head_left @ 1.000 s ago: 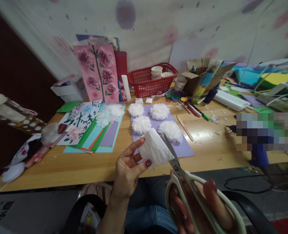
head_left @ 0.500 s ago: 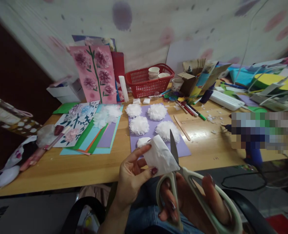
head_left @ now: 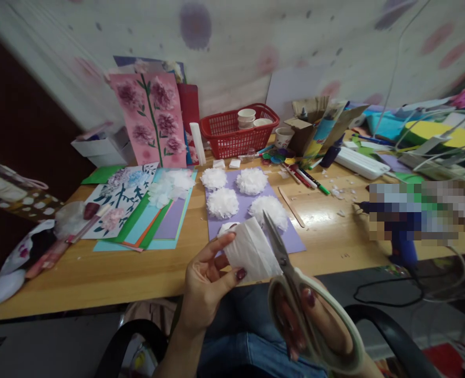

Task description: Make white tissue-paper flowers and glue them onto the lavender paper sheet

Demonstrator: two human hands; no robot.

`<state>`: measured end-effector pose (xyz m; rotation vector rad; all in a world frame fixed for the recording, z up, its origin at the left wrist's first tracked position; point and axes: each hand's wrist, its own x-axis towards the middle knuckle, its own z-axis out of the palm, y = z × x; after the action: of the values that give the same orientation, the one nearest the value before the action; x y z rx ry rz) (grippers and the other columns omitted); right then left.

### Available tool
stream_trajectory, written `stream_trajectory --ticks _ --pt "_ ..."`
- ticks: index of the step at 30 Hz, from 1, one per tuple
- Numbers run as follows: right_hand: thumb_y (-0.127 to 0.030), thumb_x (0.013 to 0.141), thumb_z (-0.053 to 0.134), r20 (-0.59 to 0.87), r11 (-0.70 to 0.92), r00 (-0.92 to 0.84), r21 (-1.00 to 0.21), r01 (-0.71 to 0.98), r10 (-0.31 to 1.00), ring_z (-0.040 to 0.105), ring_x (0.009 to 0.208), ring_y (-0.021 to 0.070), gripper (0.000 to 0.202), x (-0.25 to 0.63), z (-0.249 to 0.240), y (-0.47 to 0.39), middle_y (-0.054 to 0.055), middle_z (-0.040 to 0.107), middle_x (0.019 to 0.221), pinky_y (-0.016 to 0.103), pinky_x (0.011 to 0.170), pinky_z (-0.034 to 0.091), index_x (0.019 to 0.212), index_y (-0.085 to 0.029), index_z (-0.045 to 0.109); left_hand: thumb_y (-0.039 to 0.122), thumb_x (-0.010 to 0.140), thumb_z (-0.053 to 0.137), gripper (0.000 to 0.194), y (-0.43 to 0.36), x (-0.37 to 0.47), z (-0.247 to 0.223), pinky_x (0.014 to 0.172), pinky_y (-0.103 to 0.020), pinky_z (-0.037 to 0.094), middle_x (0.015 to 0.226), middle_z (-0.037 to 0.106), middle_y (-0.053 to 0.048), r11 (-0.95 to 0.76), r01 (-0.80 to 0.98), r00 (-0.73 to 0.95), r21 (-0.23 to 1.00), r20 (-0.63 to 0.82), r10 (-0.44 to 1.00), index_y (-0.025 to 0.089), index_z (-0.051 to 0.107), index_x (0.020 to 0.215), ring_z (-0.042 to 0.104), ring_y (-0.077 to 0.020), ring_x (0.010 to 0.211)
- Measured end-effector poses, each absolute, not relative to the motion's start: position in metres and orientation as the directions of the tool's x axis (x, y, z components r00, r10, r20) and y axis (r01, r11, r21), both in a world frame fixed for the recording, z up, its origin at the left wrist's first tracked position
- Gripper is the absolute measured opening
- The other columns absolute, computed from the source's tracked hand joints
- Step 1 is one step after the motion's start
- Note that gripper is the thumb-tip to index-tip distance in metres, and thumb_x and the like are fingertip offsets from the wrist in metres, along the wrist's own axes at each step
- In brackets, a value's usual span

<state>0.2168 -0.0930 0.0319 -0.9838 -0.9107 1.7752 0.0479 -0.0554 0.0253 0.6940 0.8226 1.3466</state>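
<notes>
A folded piece of white tissue paper (head_left: 251,251) is pinched between the thumb and fingers of my left hand (head_left: 206,283). My right hand (head_left: 314,320) has its fingers through the pale handles of a pair of scissors (head_left: 283,257). The blades are nearly closed and point up and away, right beside the paper's right edge. Beyond my hands a purple sheet (head_left: 240,205) lies on the table, with several fluffy white paper flowers (head_left: 251,181) on it. A further white piece on the sheet is partly covered by my left hand and the tissue.
A wooden stick (head_left: 291,207) and several markers (head_left: 305,177) lie right of the purple sheet. A blue glue gun (head_left: 403,247) rests near the table's right front edge. Coloured papers (head_left: 169,223) are stacked at left. A red basket (head_left: 238,139) with cups stands behind.
The scissor blades have closed from a wide spread to nearly together. The tissue and my left hand have shifted slightly left, and the fold in the paper looks squarer.
</notes>
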Motion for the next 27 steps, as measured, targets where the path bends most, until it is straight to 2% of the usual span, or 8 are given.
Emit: stream_trajectory --ticks 4,7,11,17,19,21,23,27 --pt "-0.058 0.065 0.083 -0.044 -0.08 0.247 -0.987 0.138 0.968 0.058 0.052 0.0139 0.044 0.252 0.033 -0.08 -0.001 0.063 0.063 0.023 0.048 0.046 0.079 -0.022 0.062 0.008 0.062 0.089 0.045 -0.056 0.045 0.027 0.073 -0.021 0.061 0.12 0.075 -0.006 0.094 -0.564 0.005 0.821 -0.11 0.994 0.027 0.08 0.102 0.075 -0.0169 0.089" --pt "-0.061 0.071 0.073 0.136 -0.153 0.399 -0.776 0.612 0.907 0.063 0.063 0.0209 0.042 0.285 0.034 -0.066 0.006 0.07 0.076 0.031 0.058 0.049 0.084 -0.021 0.066 0.008 0.062 0.088 0.044 -0.055 0.043 0.026 0.073 -0.022 0.061 0.123 0.074 -0.006 0.094 -0.553 0.009 0.828 -0.107 0.994 0.027 0.08 0.102 0.074 -0.018 0.091" --pt "-0.068 0.075 0.057 0.233 -0.215 0.4 -0.558 0.802 0.887 0.067 0.069 0.0294 0.05 0.315 0.028 -0.053 0.011 0.072 0.078 0.037 0.06 0.047 0.085 -0.02 0.068 0.009 0.063 0.088 0.042 -0.054 0.041 0.023 0.071 -0.022 0.061 0.125 0.073 -0.007 0.113 -0.542 0.032 0.833 -0.113 0.993 0.027 0.081 0.101 0.074 -0.021 0.095" --pt "-0.061 0.082 0.047 0.242 -0.223 0.362 -0.458 0.861 0.9 0.066 0.087 0.0369 0.045 0.322 0.021 -0.044 0.013 0.072 0.088 0.047 0.073 0.049 0.087 -0.022 0.069 0.012 0.063 0.089 0.042 -0.054 0.042 0.022 0.071 -0.022 0.062 0.125 0.072 -0.009 0.138 -0.555 0.072 0.821 -0.118 0.99 0.027 0.081 0.102 0.073 -0.0221 0.096" --pt "-0.063 0.082 0.049 0.279 -0.176 0.371 -0.537 0.825 0.886 0.066 0.092 0.0371 0.046 0.314 0.026 -0.045 0.014 0.072 0.09 0.048 0.078 0.05 0.086 -0.022 0.071 0.012 0.064 0.088 0.041 -0.054 0.043 0.021 0.072 -0.025 0.062 0.127 0.071 -0.009 0.152 -0.552 0.088 0.82 -0.123 0.988 0.027 0.081 0.101 0.073 -0.0222 0.095" --pt "-0.065 0.081 0.056 0.21 -0.096 0.356 -0.731 0.676 0.911 0.068 0.091 0.0338 0.047 0.299 0.033 -0.048 0.013 0.074 0.094 0.045 0.08 0.053 0.089 -0.021 0.072 0.012 0.064 0.087 0.039 -0.054 0.043 0.021 0.071 -0.026 0.062 0.13 0.069 -0.009 0.167 -0.526 0.116 0.834 -0.124 0.985 0.026 0.081 0.101 0.073 -0.0217 0.092" --pt "-0.066 0.083 0.058 0.024 -0.048 0.178 -0.919 0.392 0.984 0.071 0.088 0.0294 0.049 0.278 0.039 -0.054 0.012 0.076 0.099 0.04 0.079 0.057 0.095 -0.021 0.074 0.011 0.066 0.086 0.038 -0.055 0.043 0.02 0.069 -0.025 0.062 0.13 0.068 -0.01 0.196 -0.472 0.18 0.86 -0.124 0.976 0.026 0.081 0.1 0.073 -0.0209 0.09" --pt "-0.055 0.082 0.072 -0.178 -0.188 -0.209 -0.982 -0.029 0.962 0.072 0.081 0.0243 0.039 0.237 0.042 -0.064 0.008 0.078 0.09 0.033 0.076 0.058 0.099 -0.02 0.078 0.008 0.068 0.082 0.04 -0.059 0.04 0.02 0.07 -0.023 0.06 0.133 0.067 -0.011 0.252 -0.33 0.305 0.91 -0.15 0.941 0.026 0.08 0.105 0.072 -0.0223 0.097"
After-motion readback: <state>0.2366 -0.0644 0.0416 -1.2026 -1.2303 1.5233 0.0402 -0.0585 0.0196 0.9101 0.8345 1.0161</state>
